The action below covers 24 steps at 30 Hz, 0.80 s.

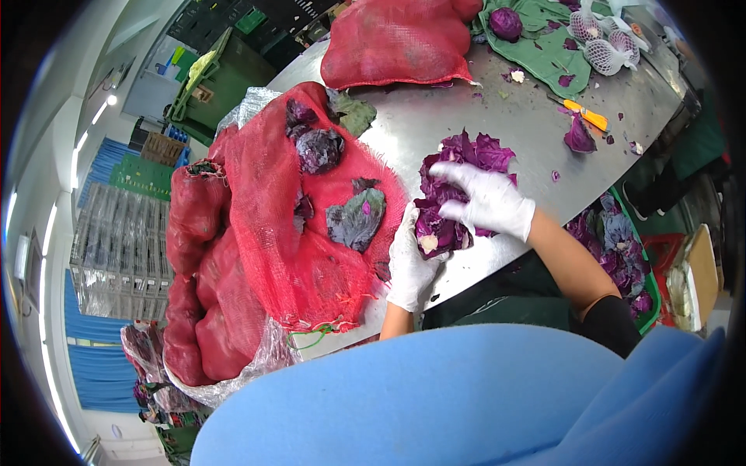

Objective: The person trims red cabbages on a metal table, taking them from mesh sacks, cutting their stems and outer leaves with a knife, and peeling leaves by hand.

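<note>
My left hand (410, 262), in a white glove, cups a red cabbage (446, 233) from the left and below, near the table's front edge. The cabbage's pale cut stem faces me. Over its far side, my right hand (492, 201), also gloved, has its fingers apart; no leaf is plainly pinched between them. Loose purple cabbage leaves (486, 152) lie just beyond the cabbage, partly hidden by this hand. Left of my left hand, an opened red mesh sack (326, 285) holds a darker cabbage (319, 151) and a loose outer leaf (356, 221).
A yellow-handled knife (586, 115) lies on the metal table (402, 116) at the right. Beyond are a full mesh sack (396, 43), a green cloth (524, 52) and white-netted cabbages (612, 52). A green crate (651, 291) of leaves stands below the right edge. Stacked sacks (224, 291) fill the left.
</note>
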{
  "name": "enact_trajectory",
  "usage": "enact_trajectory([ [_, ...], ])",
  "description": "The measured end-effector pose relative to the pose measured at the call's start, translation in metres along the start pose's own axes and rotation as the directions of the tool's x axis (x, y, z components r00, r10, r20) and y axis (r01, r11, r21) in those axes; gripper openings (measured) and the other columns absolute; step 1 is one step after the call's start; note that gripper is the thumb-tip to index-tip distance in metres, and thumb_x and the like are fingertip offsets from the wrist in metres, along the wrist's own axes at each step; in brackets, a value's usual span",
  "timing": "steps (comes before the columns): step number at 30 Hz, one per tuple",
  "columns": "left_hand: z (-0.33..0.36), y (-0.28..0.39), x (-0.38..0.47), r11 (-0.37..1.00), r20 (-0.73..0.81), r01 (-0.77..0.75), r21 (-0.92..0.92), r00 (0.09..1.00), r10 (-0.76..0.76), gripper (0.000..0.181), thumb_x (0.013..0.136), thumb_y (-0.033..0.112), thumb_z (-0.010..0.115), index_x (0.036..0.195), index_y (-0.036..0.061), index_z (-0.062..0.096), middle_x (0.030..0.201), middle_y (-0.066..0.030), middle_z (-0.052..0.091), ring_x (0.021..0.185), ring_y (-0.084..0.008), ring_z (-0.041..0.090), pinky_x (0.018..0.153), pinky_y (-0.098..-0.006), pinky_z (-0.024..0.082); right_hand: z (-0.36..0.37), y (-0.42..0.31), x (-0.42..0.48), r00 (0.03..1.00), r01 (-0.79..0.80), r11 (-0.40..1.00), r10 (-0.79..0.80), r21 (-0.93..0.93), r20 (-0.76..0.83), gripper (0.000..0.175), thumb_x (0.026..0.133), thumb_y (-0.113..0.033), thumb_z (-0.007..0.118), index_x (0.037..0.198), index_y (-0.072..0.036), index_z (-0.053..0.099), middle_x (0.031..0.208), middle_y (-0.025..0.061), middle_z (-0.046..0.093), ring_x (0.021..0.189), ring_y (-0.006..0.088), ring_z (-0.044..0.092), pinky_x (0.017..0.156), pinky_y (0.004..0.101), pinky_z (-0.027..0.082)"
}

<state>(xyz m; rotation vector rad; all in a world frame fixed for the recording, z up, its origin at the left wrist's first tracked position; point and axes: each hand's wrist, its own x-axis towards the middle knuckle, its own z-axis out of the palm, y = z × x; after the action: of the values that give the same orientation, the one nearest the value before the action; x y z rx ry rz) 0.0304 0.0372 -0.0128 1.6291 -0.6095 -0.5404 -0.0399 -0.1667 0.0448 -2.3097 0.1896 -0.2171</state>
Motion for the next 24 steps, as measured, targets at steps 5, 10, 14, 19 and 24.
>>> enact_trajectory([
  [5, 0.005, 0.027, 0.01, 0.751, 0.154, 0.322, -0.576, 0.945, -0.287, 0.053, 0.095, 0.005, 0.065, 0.145, 0.0102, 0.048, 0.118, -0.0071, 0.066, 0.095, -0.0186, 0.068, 0.069, -0.0318, 0.058, 0.039, 0.021, -0.002, 0.988, 0.112, 0.991, -0.12, 0.077, 0.1, 0.061, 0.091, -0.051, 0.065, 0.134, -0.008, 0.061, 0.119, 0.0193, 0.067, 0.102, 0.0364, 0.07, 0.091, 0.0439, 0.055],
  [10, 0.01, 0.011, 0.005, 0.943, 0.026, 0.105, -0.315, 0.994, -0.102, 0.039, 0.104, 0.035, 0.057, 0.137, 0.015, 0.054, 0.123, -0.0056, 0.065, 0.099, -0.0208, 0.069, 0.071, -0.0309, 0.056, 0.03, 0.046, 0.02, 0.988, -0.091, 0.962, 0.12, 0.256, -0.1, 0.043, 0.1, -0.044, 0.059, 0.086, -0.004, 0.064, 0.069, 0.0101, 0.064, 0.059, 0.0249, 0.064, 0.058, 0.0393, 0.051],
  [14, 0.0, 0.007, 0.002, 0.975, -0.004, -0.16, 0.153, 0.987, 0.163, 0.053, 0.092, 0.026, 0.069, 0.139, 0.0118, 0.051, 0.131, -0.0091, 0.059, 0.114, -0.0243, 0.062, 0.089, -0.036, 0.053, 0.023, 0.042, 0.013, 0.928, -0.347, 0.718, 0.355, 0.603, 0.112, 0.029, 0.098, -0.032, 0.068, 0.087, -0.007, 0.06, 0.06, -0.0032, 0.049, 0.043, 0.0077, 0.045, 0.042, 0.0281, 0.037],
  [19, -0.006, -0.025, 0.003, 0.968, -0.051, -0.251, -0.025, 0.967, 0.249, 0.098, 0.061, 0.005, 0.092, 0.146, 0.0089, 0.044, 0.147, -0.0131, 0.05, 0.134, -0.0272, 0.052, 0.116, -0.0406, 0.041, 0.041, 0.062, 0.011, 0.961, -0.218, 0.731, 0.275, 0.647, 0.014, 0.024, 0.094, -0.018, 0.07, 0.113, -0.004, 0.066, 0.068, -0.0026, 0.053, 0.046, 0.006, 0.044, 0.043, 0.0264, 0.037],
  [24, -0.019, -0.012, -0.008, 0.784, -0.156, -0.212, -0.583, 0.977, 0.147, 0.088, 0.073, 0.011, 0.091, 0.145, 0.0093, 0.04, 0.142, -0.0108, 0.053, 0.128, -0.0281, 0.057, 0.109, -0.0445, 0.05, 0.018, 0.049, 0.012, 0.948, -0.254, 0.764, 0.319, 0.594, -0.006, 0.025, 0.091, -0.013, 0.069, 0.114, -0.005, 0.066, 0.071, 0.0008, 0.058, 0.051, 0.0087, 0.051, 0.047, 0.029, 0.041],
])
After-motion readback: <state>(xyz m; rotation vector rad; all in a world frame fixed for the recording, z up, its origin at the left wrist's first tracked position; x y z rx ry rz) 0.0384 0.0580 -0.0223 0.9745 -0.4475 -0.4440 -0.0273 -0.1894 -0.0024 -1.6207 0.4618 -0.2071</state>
